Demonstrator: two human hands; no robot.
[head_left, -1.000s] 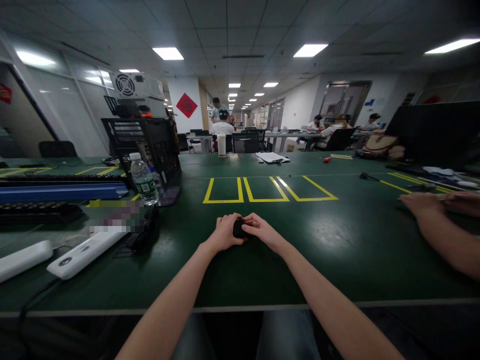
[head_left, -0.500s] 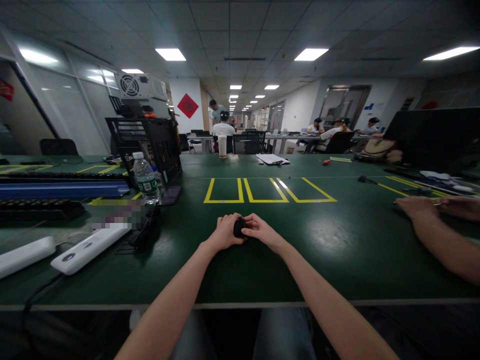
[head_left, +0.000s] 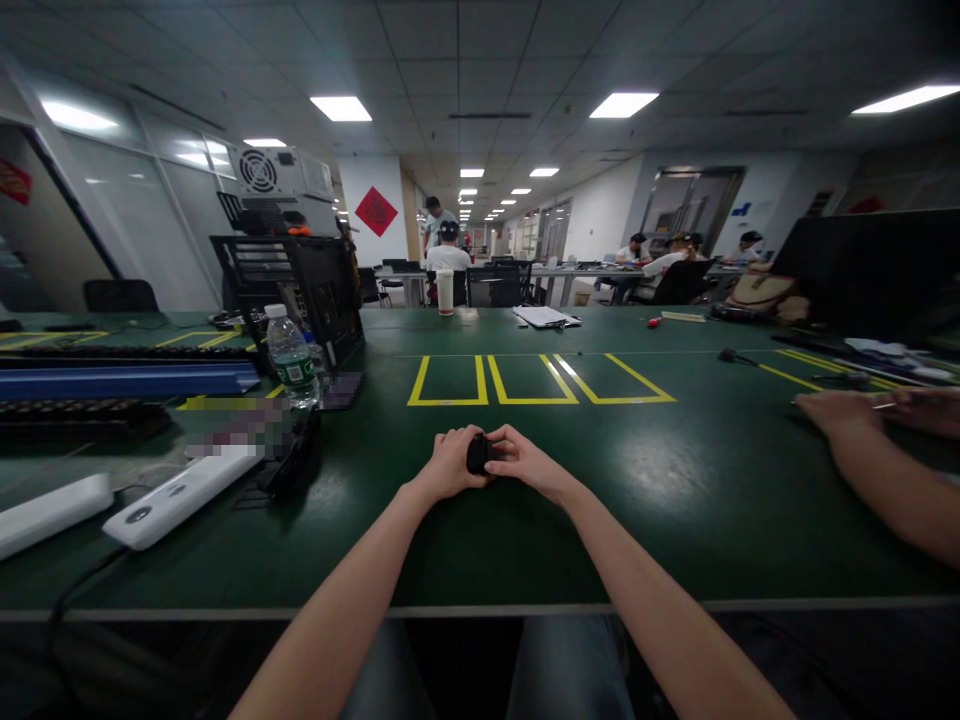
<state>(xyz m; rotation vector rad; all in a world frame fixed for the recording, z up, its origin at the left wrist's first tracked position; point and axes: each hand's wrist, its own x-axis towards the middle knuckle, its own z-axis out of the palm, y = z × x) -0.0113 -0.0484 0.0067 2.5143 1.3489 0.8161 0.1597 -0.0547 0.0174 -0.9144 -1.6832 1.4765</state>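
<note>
Both hands are meeting dead centre on the table [head_left: 675, 500], wrapped around a small black gadget [head_left: 477, 455]. Left hand [head_left: 450, 465] is curled around its left side, fingers closed on it, and right hand [head_left: 525, 462] pinches it from the other side with fingertips on top. Can't make out what the gadget actually is, too small and mostly covered. It sits just off the green mat, or maybe resting on it, hard to say.

From the gadget: at 12 o'clock there are three yellow boxes [head_left: 529, 380] taped on the mat, and further out a white cup [head_left: 444, 291] and some papers [head_left: 544, 316]. At 10 o'clock a water bottle [head_left: 291, 360] stands upright next to a black rack [head_left: 300, 290] with a fan box on top. At 9 o'clock two white bars [head_left: 176, 497] lie flat near the edge, with a blue rail [head_left: 127, 380] behind them.

Over at 3 o'clock a co-worker's hand [head_left: 840, 410] rests on the table, well apart from mine, holding something thin. More people sit at desks way in the back.
</note>
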